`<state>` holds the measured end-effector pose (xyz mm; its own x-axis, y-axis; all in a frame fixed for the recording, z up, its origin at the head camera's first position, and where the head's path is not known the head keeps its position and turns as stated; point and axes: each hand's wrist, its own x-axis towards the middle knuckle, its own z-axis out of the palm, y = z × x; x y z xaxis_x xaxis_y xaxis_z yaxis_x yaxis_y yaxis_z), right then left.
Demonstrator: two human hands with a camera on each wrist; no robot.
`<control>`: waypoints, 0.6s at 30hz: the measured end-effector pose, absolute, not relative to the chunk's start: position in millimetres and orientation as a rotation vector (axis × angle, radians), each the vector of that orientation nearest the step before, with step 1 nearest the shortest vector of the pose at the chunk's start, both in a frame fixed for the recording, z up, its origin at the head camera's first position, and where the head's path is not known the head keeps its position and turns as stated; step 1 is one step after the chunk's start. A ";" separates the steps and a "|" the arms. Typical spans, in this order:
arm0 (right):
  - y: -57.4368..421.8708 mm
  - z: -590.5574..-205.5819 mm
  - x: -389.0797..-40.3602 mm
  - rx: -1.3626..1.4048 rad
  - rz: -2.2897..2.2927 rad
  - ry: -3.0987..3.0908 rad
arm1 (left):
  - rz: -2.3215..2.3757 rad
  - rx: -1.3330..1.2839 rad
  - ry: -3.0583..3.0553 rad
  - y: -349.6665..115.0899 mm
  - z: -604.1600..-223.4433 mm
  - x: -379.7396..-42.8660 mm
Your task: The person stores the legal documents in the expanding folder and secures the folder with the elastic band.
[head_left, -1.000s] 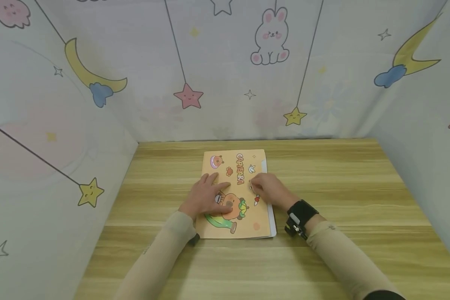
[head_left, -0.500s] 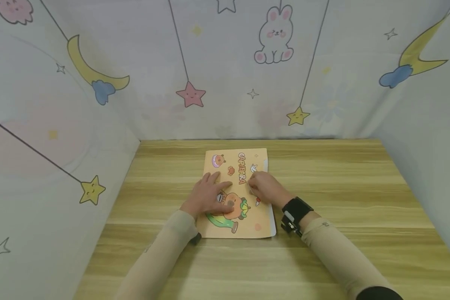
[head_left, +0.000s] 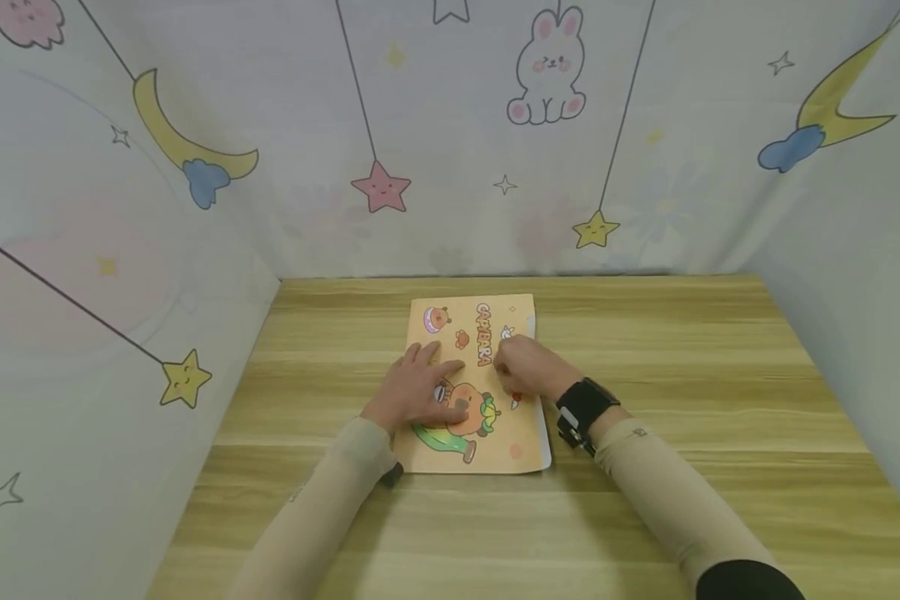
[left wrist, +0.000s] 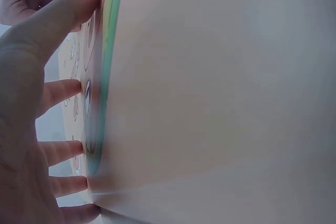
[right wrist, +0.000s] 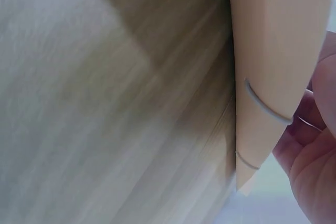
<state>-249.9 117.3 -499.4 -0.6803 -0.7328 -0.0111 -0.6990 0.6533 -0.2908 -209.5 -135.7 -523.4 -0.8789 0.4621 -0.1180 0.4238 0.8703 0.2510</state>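
Note:
An orange folder point(head_left: 495, 454) with a cartoon capybara cover lies on the table, its lettering turned sideways. My left hand point(head_left: 412, 387) rests spread on its left half; in the left wrist view the fingertips point(left wrist: 73, 148) press on the cover. Over the right edge, my right hand point(head_left: 528, 367) has curled fingers and pinches a thin grey cord. In the right wrist view this cord point(right wrist: 265, 107) runs round the folder's edge toward the right hand point(right wrist: 317, 166). A second stretch of cord point(right wrist: 247, 161) crosses the edge lower down. The pinched end is hidden inside the fingers.
The wood-patterned table point(head_left: 682, 350) extends around the folder. White fabric walls point(head_left: 450, 150) printed with stars, moons and a rabbit enclose it at the back and both sides. Each wrist wears a black camera strap point(head_left: 588, 404).
My right hand has drawn slightly left over the cover and its fingers have curled further, hiding the loop seen before. Less white shows along the folder's right edge. The left hand stays put.

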 end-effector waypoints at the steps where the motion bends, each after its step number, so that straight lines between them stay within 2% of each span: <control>1: 116.9 -499.5 -250.8 -1.177 -0.404 2.731 | 0.327 0.686 2.865 -135.7 -523.7 -209.8; 8: 115.6 -502.3 -253.3 -1.068 -0.473 2.705 | 0.347 0.686 2.860 -134.3 -524.7 -212.5; 18: 132.1 -508.1 -248.2 -1.085 -0.505 2.749 | 0.351 0.691 2.842 -130.7 -527.9 -213.7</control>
